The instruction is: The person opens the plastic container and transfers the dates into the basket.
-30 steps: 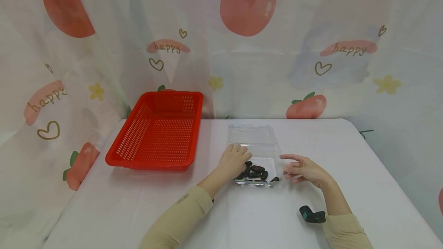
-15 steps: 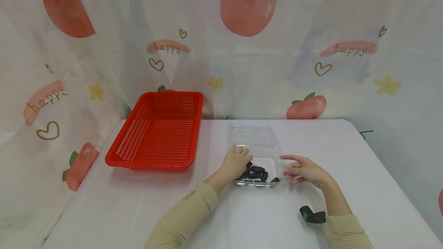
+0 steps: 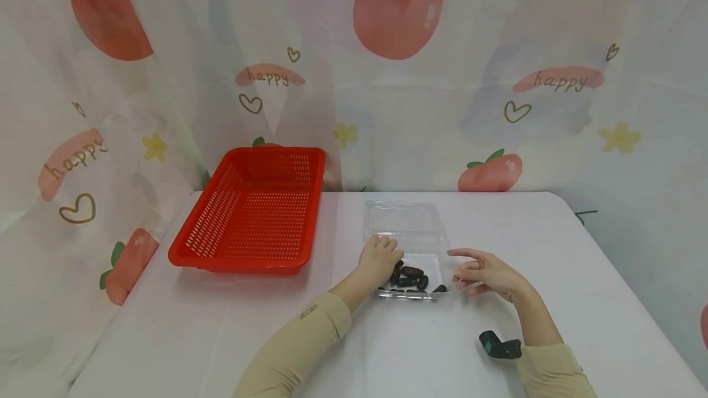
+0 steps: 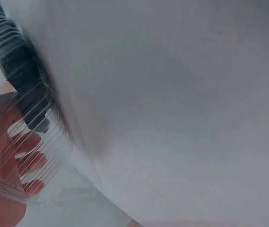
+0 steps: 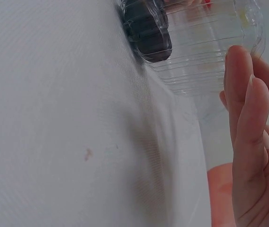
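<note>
A: What lies before us, and where are the hands?

B: We see a box (image 3: 415, 294) of thin clear plastic, its lid (image 3: 402, 217) laid back beyond it; inside the box lie dark, glossy, oval pieces (image 3: 412, 272) that look like dates; the left hand (image 3: 378, 261) reaches over the box's left side; the right hand (image 3: 489, 273) hovers just right of the box, index finger extended, the other fingers loosely bent, its grip relaxed.

A: Is the left hand pinching a piece?

B: We cannot tell; from the head view its back hides the fingertips; the left wrist view, through the box's ribbed wall, shows fingers (image 4: 32, 163) close beside a dark piece.

A: What else do the views give us?

B: The right wrist view shows the box's fluted side with a dark piece behind it; only the head view gives us the whole red basket (image 3: 243, 264), rigid and perforated, left of the box; a bent black object (image 3: 499, 346) in front of the box; and a fruit-printed curtain (image 3: 404, 121) behind it.
</note>
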`<action>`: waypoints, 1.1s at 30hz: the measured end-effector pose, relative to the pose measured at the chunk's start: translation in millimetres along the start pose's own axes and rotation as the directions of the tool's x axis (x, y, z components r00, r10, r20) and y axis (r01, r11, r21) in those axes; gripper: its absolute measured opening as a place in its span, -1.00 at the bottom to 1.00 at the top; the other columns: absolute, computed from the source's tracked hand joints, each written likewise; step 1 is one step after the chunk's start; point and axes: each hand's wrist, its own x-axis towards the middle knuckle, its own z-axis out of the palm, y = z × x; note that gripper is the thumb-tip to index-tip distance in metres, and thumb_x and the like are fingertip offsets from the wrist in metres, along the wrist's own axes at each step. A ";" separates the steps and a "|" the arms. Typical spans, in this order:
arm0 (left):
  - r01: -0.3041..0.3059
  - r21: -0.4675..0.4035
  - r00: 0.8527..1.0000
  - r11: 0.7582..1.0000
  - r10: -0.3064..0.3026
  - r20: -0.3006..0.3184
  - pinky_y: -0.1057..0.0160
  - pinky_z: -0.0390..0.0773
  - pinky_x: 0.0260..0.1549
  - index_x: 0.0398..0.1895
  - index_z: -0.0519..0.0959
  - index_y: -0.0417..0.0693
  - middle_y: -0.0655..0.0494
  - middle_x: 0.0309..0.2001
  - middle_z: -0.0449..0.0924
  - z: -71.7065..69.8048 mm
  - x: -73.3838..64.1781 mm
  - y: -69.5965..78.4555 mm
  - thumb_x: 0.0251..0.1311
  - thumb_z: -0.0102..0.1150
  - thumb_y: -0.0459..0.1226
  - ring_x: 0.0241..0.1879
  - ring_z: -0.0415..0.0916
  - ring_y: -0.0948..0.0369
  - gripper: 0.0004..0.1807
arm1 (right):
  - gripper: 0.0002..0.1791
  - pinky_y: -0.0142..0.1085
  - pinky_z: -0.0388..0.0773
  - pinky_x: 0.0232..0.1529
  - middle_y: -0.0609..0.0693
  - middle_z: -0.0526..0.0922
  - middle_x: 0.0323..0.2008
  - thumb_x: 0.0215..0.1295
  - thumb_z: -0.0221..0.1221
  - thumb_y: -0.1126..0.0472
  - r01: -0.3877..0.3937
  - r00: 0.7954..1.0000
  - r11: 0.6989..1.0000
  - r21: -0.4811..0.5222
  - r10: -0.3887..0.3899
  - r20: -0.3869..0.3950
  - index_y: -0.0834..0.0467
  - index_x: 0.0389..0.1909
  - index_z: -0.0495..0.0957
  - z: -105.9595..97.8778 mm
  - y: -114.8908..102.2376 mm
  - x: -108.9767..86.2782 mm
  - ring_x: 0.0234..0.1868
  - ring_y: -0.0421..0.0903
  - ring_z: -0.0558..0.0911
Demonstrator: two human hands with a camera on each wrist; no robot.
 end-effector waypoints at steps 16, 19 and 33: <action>0.009 -0.084 0.993 0.996 -0.018 -0.114 0.29 0.22 -0.08 0.02 0.38 0.26 0.28 -0.08 0.35 6.1 1.1 -0.2 0.25 -0.11 -0.09 -0.08 0.25 0.29 -0.72 | -0.33 -0.29 0.57 -0.40 -0.03 0.65 -0.35 0.26 0.11 0.20 -0.002 1.000 1.000 -0.003 0.002 0.001 0.30 0.31 0.07 1.2 -0.5 -0.5 -0.37 -0.15 0.62; 0.017 -0.127 0.987 0.992 -0.037 -0.157 0.26 0.24 -0.03 0.00 0.37 0.25 0.26 -0.06 0.37 6.1 0.3 -1.1 0.27 -0.12 -0.09 -0.02 0.28 0.27 -0.74 | -0.32 -0.29 0.57 -0.40 -0.03 0.65 -0.36 0.25 0.12 0.19 -0.003 1.000 1.000 -0.003 0.003 -0.003 0.30 0.31 0.08 1.5 -0.3 -0.5 -0.37 -0.14 0.62; 0.091 -0.183 0.950 0.979 -0.140 -0.278 0.25 0.28 -0.07 -0.06 0.33 0.24 0.26 -0.15 0.37 -3.1 -7.9 -10.3 0.30 -0.14 0.00 -0.11 0.33 0.27 -0.78 | -0.33 -0.27 0.57 -0.39 0.04 0.65 -0.34 0.23 0.14 0.19 0.002 1.000 1.000 0.001 -0.002 -0.013 0.30 0.29 0.10 2.0 3.2 -0.7 -0.36 -0.11 0.62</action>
